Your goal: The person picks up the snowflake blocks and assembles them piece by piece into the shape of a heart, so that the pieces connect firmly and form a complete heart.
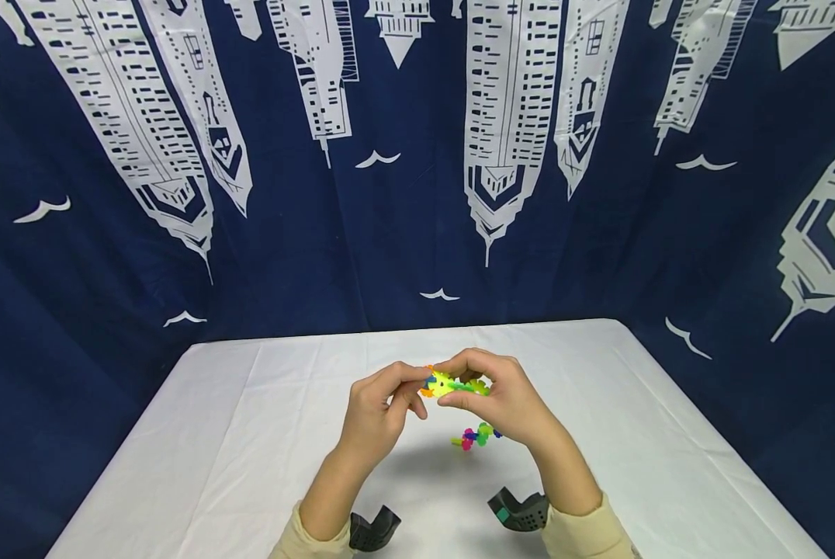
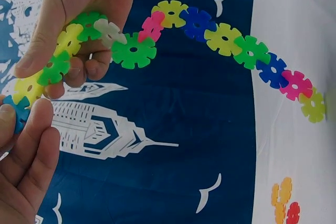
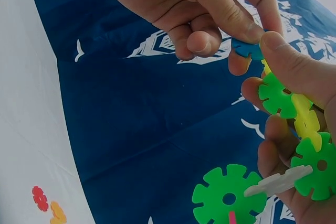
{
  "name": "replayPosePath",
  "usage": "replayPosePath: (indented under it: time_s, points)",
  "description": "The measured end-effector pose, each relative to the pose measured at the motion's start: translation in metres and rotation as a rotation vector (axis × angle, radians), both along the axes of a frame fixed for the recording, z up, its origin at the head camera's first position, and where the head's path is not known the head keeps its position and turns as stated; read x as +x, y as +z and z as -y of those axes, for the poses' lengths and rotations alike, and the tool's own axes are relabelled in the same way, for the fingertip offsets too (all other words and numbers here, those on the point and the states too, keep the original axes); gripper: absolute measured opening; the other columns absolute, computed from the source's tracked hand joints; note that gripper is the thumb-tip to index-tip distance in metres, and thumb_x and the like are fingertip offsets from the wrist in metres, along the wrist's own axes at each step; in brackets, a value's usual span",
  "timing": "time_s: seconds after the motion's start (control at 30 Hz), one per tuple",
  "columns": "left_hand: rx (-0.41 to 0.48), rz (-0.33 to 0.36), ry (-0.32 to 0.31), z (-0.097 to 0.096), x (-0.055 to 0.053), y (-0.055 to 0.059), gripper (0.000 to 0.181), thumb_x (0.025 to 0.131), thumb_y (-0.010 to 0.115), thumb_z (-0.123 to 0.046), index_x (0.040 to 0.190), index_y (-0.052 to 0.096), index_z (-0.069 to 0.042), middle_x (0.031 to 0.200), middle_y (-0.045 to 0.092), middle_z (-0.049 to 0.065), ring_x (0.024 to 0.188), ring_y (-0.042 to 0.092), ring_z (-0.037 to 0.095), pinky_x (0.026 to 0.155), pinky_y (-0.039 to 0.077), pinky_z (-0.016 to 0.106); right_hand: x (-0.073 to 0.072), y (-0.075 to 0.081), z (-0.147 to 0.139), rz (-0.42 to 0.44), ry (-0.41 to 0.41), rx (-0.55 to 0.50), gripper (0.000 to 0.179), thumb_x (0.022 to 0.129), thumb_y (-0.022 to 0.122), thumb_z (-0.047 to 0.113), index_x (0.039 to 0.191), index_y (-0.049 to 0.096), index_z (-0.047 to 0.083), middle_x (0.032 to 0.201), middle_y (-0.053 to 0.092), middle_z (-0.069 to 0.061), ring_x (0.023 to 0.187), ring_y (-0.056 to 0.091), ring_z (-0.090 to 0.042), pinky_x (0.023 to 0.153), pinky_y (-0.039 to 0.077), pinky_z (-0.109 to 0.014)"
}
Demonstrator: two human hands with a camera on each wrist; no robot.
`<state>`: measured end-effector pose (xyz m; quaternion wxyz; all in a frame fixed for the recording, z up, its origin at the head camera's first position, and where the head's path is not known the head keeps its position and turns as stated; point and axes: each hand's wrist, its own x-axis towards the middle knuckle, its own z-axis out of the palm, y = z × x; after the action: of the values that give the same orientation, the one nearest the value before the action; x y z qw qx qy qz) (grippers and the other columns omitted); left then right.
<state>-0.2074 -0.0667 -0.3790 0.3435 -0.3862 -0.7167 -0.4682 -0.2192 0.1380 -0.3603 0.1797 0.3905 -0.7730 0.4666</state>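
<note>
A chain of interlocking notched plastic discs (image 2: 126, 59) in green, yellow, blue, pink and white passes through my right hand (image 1: 504, 392). That hand pinches a yellow disc (image 1: 437, 386) near the chain's end between thumb and fingers. Thumb and fingertips of my left hand (image 1: 379, 407) pinch the blue disc (image 3: 247, 50) at this end, beside the yellow one. From under the right palm the remaining chain hangs down; its yellow last disc (image 2: 313, 104) overlaps the white table in the left wrist view. The hands are raised over the table, fingertips close together.
Loose orange discs (image 2: 283, 198) and a red disc (image 2: 293, 213) lie on the white-covered table (image 1: 250, 466). Behind it hangs a dark blue cloth (image 1: 403, 233) with white building prints. Black wrist mounts (image 1: 518, 512) sit at both cuffs.
</note>
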Motion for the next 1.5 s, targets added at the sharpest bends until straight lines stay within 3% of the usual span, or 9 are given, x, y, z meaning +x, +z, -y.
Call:
replayPosePath:
  time_s: [0.3,0.5,0.8,1.1,1.27,1.5]
  points:
    - [-0.009,0.071,-0.017,0.0033,-0.0017,-0.0008,0.017,0.093,0.064,0.003,0.106,0.067,-0.007,0.08,0.07,0.006,0.053,0.062,0.008,0.053,0.05,0.013,-0.0007,-0.0012,-0.0003,0.034,-0.006,0.031,0.029,0.084,0.081,0.017,0.111,0.072,0.014,0.104,0.075,0.0,0.086,0.067,-0.008,0.078,0.058,-0.025]
    - [0.023,0.119,-0.049,0.0033,-0.0004,0.0017,0.015,0.094,0.065,0.001,0.108,0.066,-0.005,0.082,0.07,0.009,0.054,0.064,0.01,0.054,0.052,0.016,-0.0004,-0.001,-0.0001,0.0,-0.035,0.044,0.028,0.086,0.079,0.017,0.113,0.072,0.016,0.107,0.075,0.001,0.094,0.068,-0.01,0.08,0.057,-0.026]
    - [0.098,0.307,-0.148,0.0027,0.0026,0.0024,0.021,0.098,0.06,-0.002,0.118,0.065,-0.003,0.09,0.069,0.018,0.057,0.067,0.015,0.061,0.06,0.028,-0.0013,-0.0013,-0.002,-0.056,-0.04,0.014,0.023,0.089,0.075,0.008,0.111,0.073,0.014,0.105,0.075,0.0,0.095,0.069,-0.011,0.079,0.058,-0.027]
    - [0.166,0.405,-0.254,0.0029,0.0072,0.0085,0.029,0.099,0.055,0.002,0.127,0.06,0.0,0.089,0.068,0.022,0.059,0.068,0.024,0.061,0.061,0.032,-0.0007,0.0005,-0.0008,-0.082,-0.024,-0.024,0.022,0.089,0.071,0.002,0.11,0.073,0.012,0.103,0.076,-0.001,0.095,0.071,-0.012,0.084,0.058,-0.028]
    - [0.193,0.451,-0.261,0.0032,0.0038,0.0052,0.029,0.099,0.056,0.0,0.127,0.061,-0.002,0.088,0.067,0.025,0.06,0.067,0.026,0.06,0.06,0.032,-0.0017,-0.0013,0.0014,-0.093,-0.035,-0.022,0.023,0.09,0.071,0.003,0.111,0.073,0.013,0.103,0.076,0.0,0.095,0.071,-0.013,0.085,0.058,-0.027]
    - [0.225,0.515,-0.223,0.0014,-0.0012,0.002,0.027,0.098,0.06,-0.004,0.125,0.062,-0.002,0.09,0.07,0.025,0.061,0.069,0.018,0.06,0.061,0.031,-0.0042,-0.0026,0.0017,-0.132,-0.086,0.018,0.027,0.088,0.075,0.005,0.113,0.072,0.015,0.108,0.074,0.002,0.103,0.07,-0.012,0.09,0.057,-0.027]
